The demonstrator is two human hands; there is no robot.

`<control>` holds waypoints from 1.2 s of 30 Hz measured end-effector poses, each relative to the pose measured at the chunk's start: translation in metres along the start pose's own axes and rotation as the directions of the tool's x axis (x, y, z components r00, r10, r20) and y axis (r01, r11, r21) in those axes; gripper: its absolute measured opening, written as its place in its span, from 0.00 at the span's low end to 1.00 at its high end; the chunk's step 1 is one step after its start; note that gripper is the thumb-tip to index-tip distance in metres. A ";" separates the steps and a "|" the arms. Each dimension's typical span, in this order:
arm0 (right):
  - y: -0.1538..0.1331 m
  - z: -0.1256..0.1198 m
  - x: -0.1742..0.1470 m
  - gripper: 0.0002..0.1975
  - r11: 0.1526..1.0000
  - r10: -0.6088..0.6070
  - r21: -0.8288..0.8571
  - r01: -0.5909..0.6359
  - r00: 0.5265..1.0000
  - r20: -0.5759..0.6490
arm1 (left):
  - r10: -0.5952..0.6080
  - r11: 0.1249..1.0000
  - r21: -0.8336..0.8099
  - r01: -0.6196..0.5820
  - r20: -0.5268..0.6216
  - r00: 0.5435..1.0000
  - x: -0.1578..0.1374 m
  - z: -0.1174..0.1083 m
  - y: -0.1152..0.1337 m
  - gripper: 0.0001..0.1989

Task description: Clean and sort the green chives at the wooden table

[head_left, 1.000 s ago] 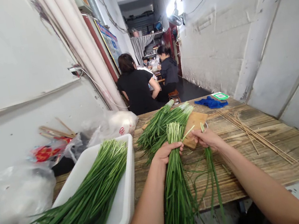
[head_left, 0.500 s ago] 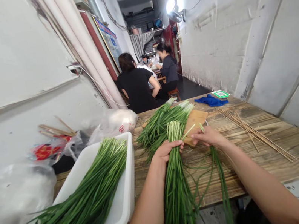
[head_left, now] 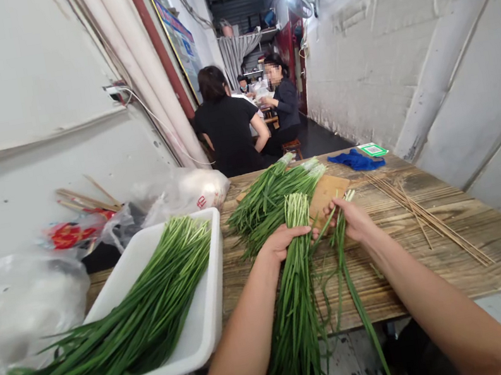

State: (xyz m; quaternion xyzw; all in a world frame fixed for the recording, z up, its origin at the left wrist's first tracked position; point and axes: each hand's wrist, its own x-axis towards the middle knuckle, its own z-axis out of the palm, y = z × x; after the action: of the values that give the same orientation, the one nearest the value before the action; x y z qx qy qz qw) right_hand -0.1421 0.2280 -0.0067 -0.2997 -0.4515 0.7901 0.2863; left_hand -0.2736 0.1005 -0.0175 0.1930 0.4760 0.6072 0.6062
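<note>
A thick bunch of garlic chives (head_left: 300,269) is gripped in my left hand (head_left: 283,239), pale cut ends up and green leaves hanging over the table's front edge. Close on its right, my right hand (head_left: 349,216) is closed on a few chive stalks (head_left: 349,273), whose leaves trail downward. One stalk slants between the two hands. Behind them, more chives (head_left: 267,201) lie in bundles with wrapped pale ends, beside a wooden board (head_left: 328,190) that my right hand partly covers.
To the left, a white plastic tub (head_left: 219,269) holds a big heap of chives (head_left: 156,312). Plastic bags (head_left: 188,191) stand behind it. Thin sticks (head_left: 429,218), a blue cloth (head_left: 356,160) and a QR card (head_left: 373,150) lie on the wooden table (head_left: 469,228). People (head_left: 227,121) sit farther back.
My right hand has shifted slightly up, and the stalks in it now hang nearer the bunch, with one pulled across toward my left hand. The left hand keeps its grip. The view has tilted a little.
</note>
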 end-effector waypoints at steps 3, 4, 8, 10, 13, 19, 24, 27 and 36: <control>-0.006 -0.003 0.002 0.13 0.994 0.091 0.067 -0.090 0.996 -0.019 | -0.002 1.000 -0.028 0.002 0.032 0.999 -0.001 0.000 0.001 0.13; -0.007 -0.003 0.002 0.12 0.991 0.110 0.074 -0.110 0.994 0.003 | -0.001 0.999 -0.032 0.002 0.038 0.999 -0.001 0.000 0.001 0.13; -0.005 -0.005 0.000 0.08 0.993 0.096 0.049 -0.103 0.987 0.125 | -0.014 0.999 -0.031 0.016 0.058 0.998 -0.001 -0.001 0.001 0.13; 0.000 -0.004 -0.002 0.10 0.998 0.065 -0.021 -0.063 0.985 0.159 | -0.020 1.000 -0.014 0.022 0.072 0.997 -0.001 -0.001 0.001 0.12; 0.008 -0.002 -0.004 0.16 0.988 0.062 -0.149 -0.033 0.978 0.199 | -0.021 1.000 0.014 0.020 0.103 0.994 0.000 0.000 0.000 0.13; 0.013 -0.001 -0.002 0.19 0.985 0.057 -0.173 -0.019 0.975 0.217 | -0.008 1.000 0.029 0.004 0.130 0.991 0.001 0.000 -0.003 0.18; 0.008 -0.003 -0.001 0.23 0.996 -0.009 -0.082 0.024 0.984 0.178 | 0.014 1.000 0.023 -0.014 0.013 1.000 0.003 -0.002 -0.003 0.20; 0.007 -0.001 -0.003 0.21 0.994 -0.014 -0.100 0.035 0.979 0.205 | 0.022 1.000 0.021 -0.021 -0.012 1.000 0.003 -0.002 -0.003 0.22; 0.008 0.000 -0.003 0.18 0.995 0.006 -0.094 0.020 0.964 0.267 | 0.067 0.997 0.045 -0.063 -0.081 0.994 0.004 0.002 -0.006 0.22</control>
State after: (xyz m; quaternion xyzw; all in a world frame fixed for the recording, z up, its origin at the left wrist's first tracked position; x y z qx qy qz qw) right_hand -0.1417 0.2219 -0.0132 -0.2025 -0.5246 0.7995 0.2111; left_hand -0.2692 0.1041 -0.0225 0.1960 0.5068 0.6238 0.5618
